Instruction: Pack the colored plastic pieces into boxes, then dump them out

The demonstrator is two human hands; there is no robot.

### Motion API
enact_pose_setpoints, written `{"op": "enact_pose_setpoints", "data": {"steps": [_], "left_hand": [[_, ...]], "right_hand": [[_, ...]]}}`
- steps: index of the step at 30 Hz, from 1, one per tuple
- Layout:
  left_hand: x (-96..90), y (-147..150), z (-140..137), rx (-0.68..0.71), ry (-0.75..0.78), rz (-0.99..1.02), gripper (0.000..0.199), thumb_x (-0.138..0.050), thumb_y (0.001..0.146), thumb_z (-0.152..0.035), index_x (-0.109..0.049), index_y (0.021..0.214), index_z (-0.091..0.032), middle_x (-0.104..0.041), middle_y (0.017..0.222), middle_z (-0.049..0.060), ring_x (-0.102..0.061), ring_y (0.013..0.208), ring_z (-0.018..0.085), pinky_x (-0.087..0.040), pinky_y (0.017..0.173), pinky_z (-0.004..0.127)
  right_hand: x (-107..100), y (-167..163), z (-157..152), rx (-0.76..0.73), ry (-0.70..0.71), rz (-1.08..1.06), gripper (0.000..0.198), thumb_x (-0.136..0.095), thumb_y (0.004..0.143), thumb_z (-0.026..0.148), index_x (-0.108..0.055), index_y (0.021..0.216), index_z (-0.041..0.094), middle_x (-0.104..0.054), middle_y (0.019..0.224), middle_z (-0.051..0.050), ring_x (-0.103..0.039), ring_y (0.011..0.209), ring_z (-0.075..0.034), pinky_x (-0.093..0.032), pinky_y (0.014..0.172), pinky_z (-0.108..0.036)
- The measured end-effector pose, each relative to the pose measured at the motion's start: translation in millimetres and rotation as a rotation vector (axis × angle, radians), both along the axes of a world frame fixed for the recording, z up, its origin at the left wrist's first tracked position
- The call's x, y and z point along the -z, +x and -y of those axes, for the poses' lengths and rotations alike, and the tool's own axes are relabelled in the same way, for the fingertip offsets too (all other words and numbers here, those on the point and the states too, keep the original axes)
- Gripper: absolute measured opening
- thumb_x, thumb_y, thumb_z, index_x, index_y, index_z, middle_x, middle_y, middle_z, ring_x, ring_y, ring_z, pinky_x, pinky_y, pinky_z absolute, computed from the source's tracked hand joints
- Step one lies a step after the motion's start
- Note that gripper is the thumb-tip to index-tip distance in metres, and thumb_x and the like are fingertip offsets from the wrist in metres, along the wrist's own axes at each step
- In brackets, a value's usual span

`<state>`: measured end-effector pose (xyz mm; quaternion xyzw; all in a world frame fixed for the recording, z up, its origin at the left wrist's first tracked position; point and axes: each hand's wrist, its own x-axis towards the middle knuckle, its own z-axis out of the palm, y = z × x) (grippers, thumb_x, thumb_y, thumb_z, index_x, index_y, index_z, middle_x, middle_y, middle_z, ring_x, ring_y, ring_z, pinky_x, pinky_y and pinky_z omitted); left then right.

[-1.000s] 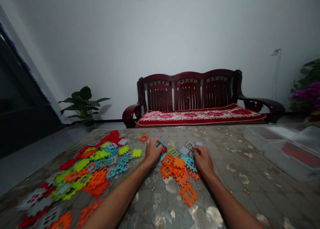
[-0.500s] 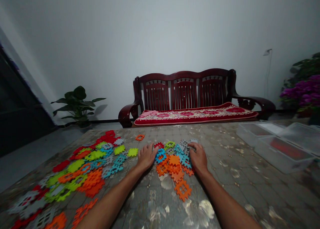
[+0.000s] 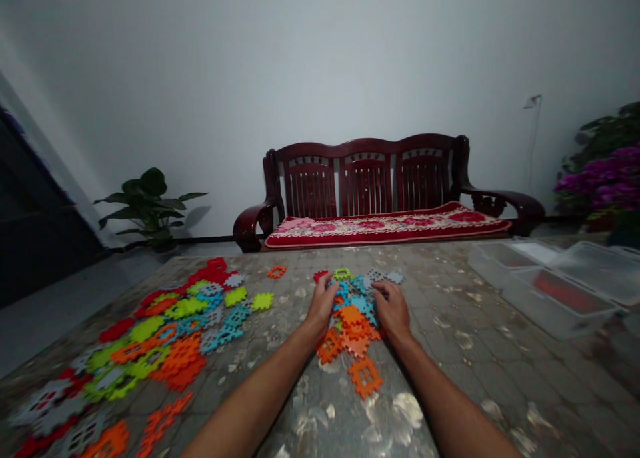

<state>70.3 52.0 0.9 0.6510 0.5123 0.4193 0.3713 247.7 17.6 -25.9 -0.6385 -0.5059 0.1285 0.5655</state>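
Note:
A small heap of plastic interlocking tiles, orange (image 3: 351,317), blue (image 3: 364,305) and grey, lies in the middle of the table. My left hand (image 3: 321,306) rests against its left side, fingers stretched forward and partly hiding some blue tiles. At the right side, my right hand (image 3: 393,309) touches the heap, its fingers loosely bent and apart. Neither hand grips a tile. Beyond the fingertips are a red tile (image 3: 321,275), a lime green tile (image 3: 342,273) and a pale grey tile (image 3: 395,277). A windowed orange tile (image 3: 365,377) lies nearest me.
A large spread of mixed tiles (image 3: 145,328) covers the table's left part, with a single orange tile (image 3: 277,272) behind. Clear plastic boxes (image 3: 555,305) stand at the right. Past the table (image 3: 480,378) is a wooden bench (image 3: 367,185).
My left hand has moved right, pushing the left side of the heap inward so the tiles lie closer together. My right hand has stayed near its side, and the view has shifted slightly.

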Motion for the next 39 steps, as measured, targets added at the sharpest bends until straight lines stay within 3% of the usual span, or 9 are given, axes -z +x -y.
{"op": "enact_pose_setpoints", "data": {"steps": [3, 6, 9, 11, 15, 23, 28, 32, 39], "left_hand": [[-8.5, -3.1, 8.0, 0.099, -0.029, 0.092, 0.054, -0.044, 0.098, -0.040, -0.041, 0.151, -0.026, -0.054, 0.149, 0.009, -0.058, 0.131, 0.022, -0.051, 0.101, 0.032], [-14.5, -21.0, 21.5, 0.258, 0.013, 0.064, 0.071, -0.066, 0.086, -0.042, -0.041, 0.151, -0.033, -0.045, 0.156, 0.005, -0.042, 0.144, 0.025, -0.042, 0.114, 0.040], [-14.3, -41.1, 39.8, 0.381, 0.090, -0.180, 0.092, -0.088, 0.063, -0.040, -0.050, 0.146, -0.034, -0.035, 0.161, 0.008, -0.029, 0.151, 0.034, -0.030, 0.122, 0.050], [-11.5, -45.9, 52.6, 0.448, 0.131, -0.347, 0.100, -0.093, 0.055, -0.041, -0.051, 0.146, -0.035, -0.029, 0.163, 0.010, -0.025, 0.151, 0.040, -0.027, 0.122, 0.056], [-5.8, -31.0, 67.7, 0.500, 0.260, -0.578, 0.090, -0.089, 0.064, -0.043, -0.051, 0.145, -0.036, -0.034, 0.161, 0.011, -0.028, 0.149, 0.041, -0.024, 0.121, 0.060], [-15.5, 2.8, 57.7, 0.399, 0.397, -0.622, 0.053, -0.078, 0.078, -0.036, -0.063, 0.128, -0.029, -0.063, 0.128, 0.008, -0.056, 0.120, 0.031, -0.042, 0.105, 0.047], [-14.3, 19.4, 41.4, 0.253, 0.267, -0.302, 0.030, -0.071, 0.073, -0.013, -0.073, 0.100, -0.026, -0.069, 0.102, 0.004, -0.062, 0.103, 0.025, -0.046, 0.097, 0.038], [-10.0, 32.8, 19.1, 0.138, 0.217, -0.169, 0.014, -0.070, 0.073, -0.014, -0.072, 0.084, -0.022, -0.070, 0.091, 0.003, -0.063, 0.096, 0.023, -0.047, 0.095, 0.037], [-16.3, 45.1, -25.1, -0.079, 0.096, 0.162, 0.013, -0.065, 0.083, -0.028, -0.070, 0.089, -0.017, -0.072, 0.087, 0.004, -0.069, 0.085, 0.018, -0.052, 0.077, 0.026]], "right_hand": [[-2.4, 0.9, 1.7, 0.011, 0.046, -0.017, 0.037, -0.045, 0.080, 0.030, -0.076, 0.097, 0.019, -0.070, 0.111, -0.011, -0.061, 0.110, -0.024, -0.044, 0.103, -0.038], [-5.3, 4.0, 5.2, 0.087, 0.028, 0.034, 0.040, -0.043, 0.081, 0.029, -0.074, 0.103, 0.019, -0.068, 0.117, -0.011, -0.058, 0.115, -0.025, -0.040, 0.106, -0.039], [-6.8, 6.7, 7.6, 0.189, -0.056, 0.105, 0.042, -0.042, 0.084, 0.028, -0.073, 0.111, 0.020, -0.066, 0.124, -0.012, -0.055, 0.119, -0.027, -0.038, 0.105, -0.041], [-6.5, 6.8, 8.0, 0.225, -0.125, 0.127, 0.041, -0.043, 0.087, 0.029, -0.072, 0.114, 0.023, -0.065, 0.127, -0.011, -0.054, 0.119, -0.028, -0.039, 0.103, -0.042], [-6.2, 3.6, 8.5, 0.190, -0.225, 0.202, 0.038, -0.047, 0.088, 0.028, -0.072, 0.116, 0.026, -0.065, 0.130, -0.009, -0.054, 0.118, -0.028, -0.038, 0.101, -0.043], [-16.3, -2.0, 15.0, 0.101, -0.318, 0.332, 0.036, -0.046, 0.090, 0.023, -0.073, 0.113, 0.026, -0.069, 0.124, -0.006, -0.055, 0.117, -0.027, -0.040, 0.099, -0.042], [-16.8, -3.6, 14.9, 0.031, -0.303, 0.343, 0.036, -0.046, 0.089, 0.020, -0.076, 0.107, 0.024, -0.072, 0.117, -0.007, -0.058, 0.112, -0.027, -0.042, 0.097, -0.040], [-12.0, -0.4, 10.8, 0.036, -0.232, 0.268, 0.039, -0.043, 0.085, 0.017, -0.076, 0.104, 0.021, -0.073, 0.113, -0.007, -0.060, 0.110, -0.026, -0.043, 0.098, -0.037], [-3.0, 4.0, 5.1, 0.053, -0.093, 0.126, 0.041, -0.042, 0.078, 0.017, -0.077, 0.099, 0.019, -0.072, 0.111, -0.008, -0.063, 0.109, -0.024, -0.046, 0.100, -0.035]]}}
